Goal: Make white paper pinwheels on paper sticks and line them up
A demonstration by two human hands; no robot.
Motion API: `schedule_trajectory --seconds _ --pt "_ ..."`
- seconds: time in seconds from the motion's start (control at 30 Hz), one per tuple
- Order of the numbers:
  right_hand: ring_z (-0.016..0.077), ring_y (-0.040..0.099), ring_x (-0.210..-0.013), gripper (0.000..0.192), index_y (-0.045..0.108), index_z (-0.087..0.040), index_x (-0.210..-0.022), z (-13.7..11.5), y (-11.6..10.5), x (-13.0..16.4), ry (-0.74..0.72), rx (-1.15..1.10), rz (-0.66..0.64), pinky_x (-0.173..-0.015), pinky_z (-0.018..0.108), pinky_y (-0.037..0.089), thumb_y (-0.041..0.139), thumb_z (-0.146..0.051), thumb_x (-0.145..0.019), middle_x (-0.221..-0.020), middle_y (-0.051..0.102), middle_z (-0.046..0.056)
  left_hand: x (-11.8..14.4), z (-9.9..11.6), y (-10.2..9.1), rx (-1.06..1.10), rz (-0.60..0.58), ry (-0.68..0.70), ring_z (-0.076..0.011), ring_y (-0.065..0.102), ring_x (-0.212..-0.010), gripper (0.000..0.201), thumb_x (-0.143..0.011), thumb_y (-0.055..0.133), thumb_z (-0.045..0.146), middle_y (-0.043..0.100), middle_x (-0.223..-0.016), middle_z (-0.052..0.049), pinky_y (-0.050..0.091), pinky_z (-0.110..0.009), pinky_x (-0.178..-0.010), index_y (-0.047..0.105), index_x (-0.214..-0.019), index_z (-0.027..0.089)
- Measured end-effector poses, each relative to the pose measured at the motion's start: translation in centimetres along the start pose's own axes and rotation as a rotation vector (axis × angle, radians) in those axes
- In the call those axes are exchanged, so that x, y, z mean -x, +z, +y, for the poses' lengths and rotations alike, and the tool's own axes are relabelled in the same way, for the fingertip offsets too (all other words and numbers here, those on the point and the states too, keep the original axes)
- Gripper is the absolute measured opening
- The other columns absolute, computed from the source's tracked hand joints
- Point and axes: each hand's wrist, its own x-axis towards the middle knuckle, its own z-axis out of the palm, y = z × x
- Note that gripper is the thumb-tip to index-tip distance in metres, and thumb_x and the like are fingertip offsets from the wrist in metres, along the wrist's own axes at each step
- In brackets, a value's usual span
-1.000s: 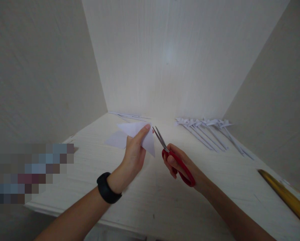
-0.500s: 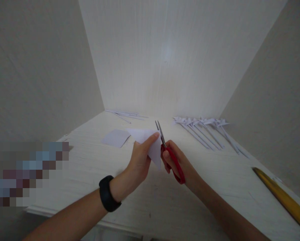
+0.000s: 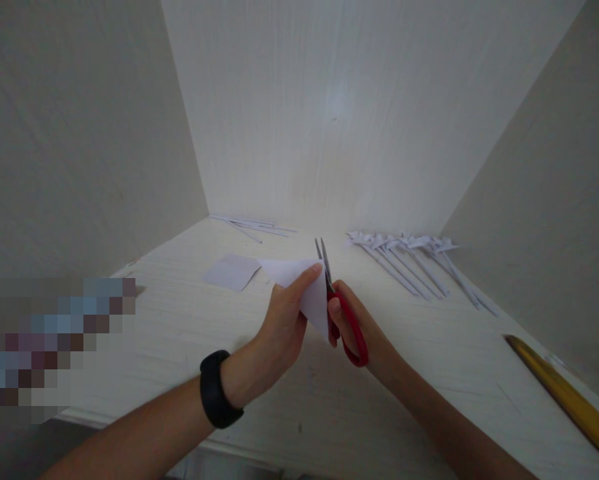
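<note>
- Blurred patch at far left edge, cannot tell what it is.
- Small flat paper square (image 3: 231, 271) lies loose on the white tabletop (image 3: 189, 347), left of the hands, nothing touching it.
- Thin paper strips (image 3: 252, 228) sit back in the left corner against the wall, out of the work area.
- Left hand (image 3: 283, 327), black wristband (image 3: 218, 390) on wrist, pinches a folded white paper triangle (image 3: 307, 290) between thumb and fingers; held up off the table with its right edge free, probably so blades can reach it.
- Red-handled scissors (image 3: 343, 313) in right hand (image 3: 362, 330), fingers closed through the loops; blades point up and away, slightly parted, right against the triangle's right edge.
- Row of folded paper pieces on thin stems (image 3: 409, 260) laid side by side, back right, well apart from the hands.
- Yellow ruler-like bar (image 3: 567, 397) lies at far right edge, untouched.
</note>
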Motion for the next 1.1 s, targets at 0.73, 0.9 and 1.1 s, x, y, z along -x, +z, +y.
schedule_trajectory --seconds 0.73,0.9,1.1 --pt "0.0068 0.041 -0.036 0.046 0.04 -0.022 -0.076 -0.1 -1.4 -0.9 0.129 0.003 0.133 -0.034 0.019 0.033 0.052 -0.066 -0.079 -0.051 0.045 -0.009 -0.7 0.2 -0.4 -0.16 -0.142 -0.01 -0.0115 0.061 -0.063 0.011 -0.068 0.076 0.023 0.068 -0.07 0.002 0.047 -0.022 -0.062 0.069 -0.073 0.017" --pt "0.0095 0.047 -0.044 0.04 0.045 -0.021 -0.079 0.3 -4.0 -1.6 0.241 0.175 0.217 -0.041 0.023 0.037 0.054 -0.06 -0.079 -0.066 0.056 -0.002 -1.6 0.7 -1.1 -0.371 -0.229 -0.008 -0.0147 0.065 -0.066 0.014 -0.067 0.077 0.024 0.073 -0.075 -0.004 0.049 -0.025 -0.066 0.071 -0.077 0.015" --pt "0.0186 0.056 -0.073 0.015 0.053 -0.018 -0.082 1.5 -5.2 -1.7 0.133 0.769 0.245 -0.066 0.031 0.041 0.063 -0.03 -0.079 -0.083 0.063 0.007 -2.3 0.8 -1.3 -0.517 -0.334 0.008 -0.0164 0.066 -0.064 0.024 -0.064 0.079 0.021 0.071 -0.071 -0.002 0.049 -0.026 -0.064 0.068 -0.084 0.017"
